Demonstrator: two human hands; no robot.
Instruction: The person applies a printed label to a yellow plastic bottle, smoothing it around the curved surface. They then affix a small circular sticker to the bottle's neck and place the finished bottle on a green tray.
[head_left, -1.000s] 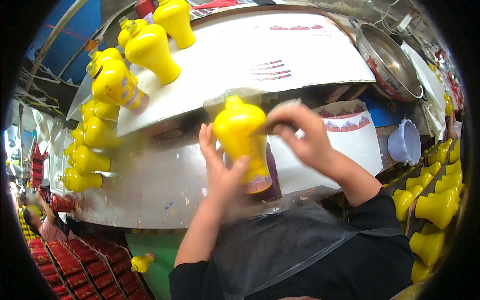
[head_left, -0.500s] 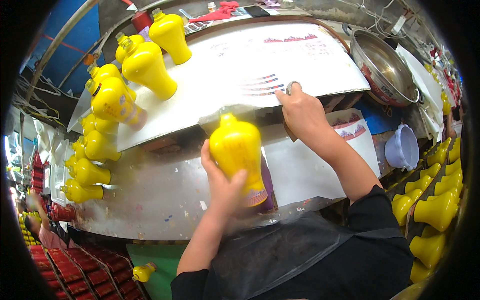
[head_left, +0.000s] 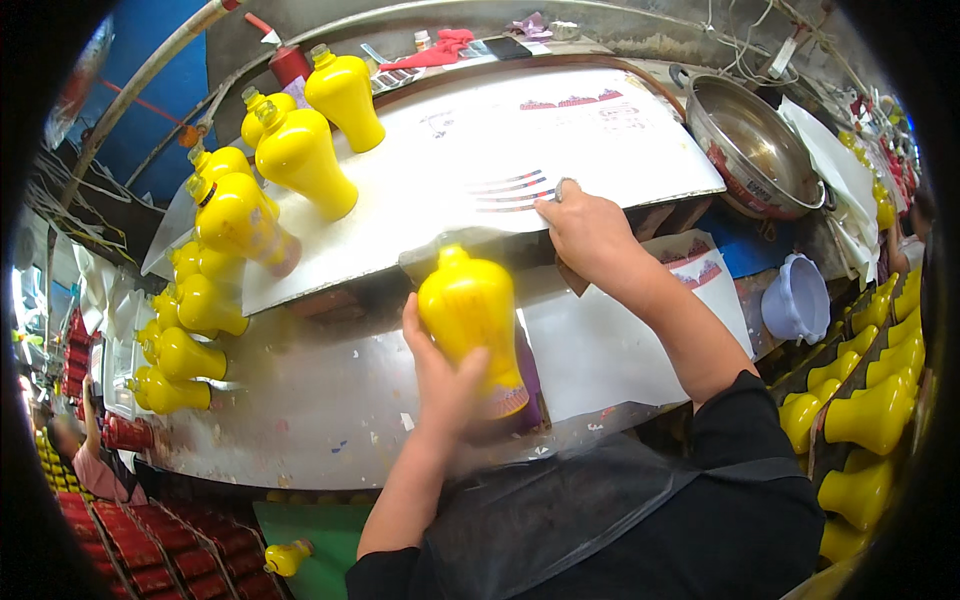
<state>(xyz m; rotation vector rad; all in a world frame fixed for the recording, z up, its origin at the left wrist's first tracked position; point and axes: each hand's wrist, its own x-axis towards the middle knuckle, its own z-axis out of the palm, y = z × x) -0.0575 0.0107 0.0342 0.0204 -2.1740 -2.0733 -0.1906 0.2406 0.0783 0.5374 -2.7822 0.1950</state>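
Observation:
My left hand (head_left: 445, 375) is wrapped round the body of a glossy yellow bottle (head_left: 470, 305), which stands tilted slightly, neck up. A patterned band circles its base; the hand and bottle are somewhat blurred. Over the white board (head_left: 400, 205), my right hand (head_left: 592, 232) is curled, its fingertips on the right ends of several thin dark-and-red printed strips (head_left: 508, 188). From under the right palm sticks a thin brown flat piece (head_left: 571, 278), mostly hidden. A small grey rounded thing shows at the right fingers, too small to name.
Several yellow bottles (head_left: 305, 165) stand on the board's left and beyond. A metal basin (head_left: 755, 140) is at the far right, with a lavender bucket (head_left: 797, 298) nearer. Printed sheets (head_left: 690, 262) lie beside my right forearm. Yellow bottles (head_left: 870, 410) fill racks at right. A person (head_left: 95, 465) is far left.
The whole view has shifted slightly. My left hand keeps its hold on the yellow bottle, and my right fingertips stay at the strips' right ends, with little visible movement.

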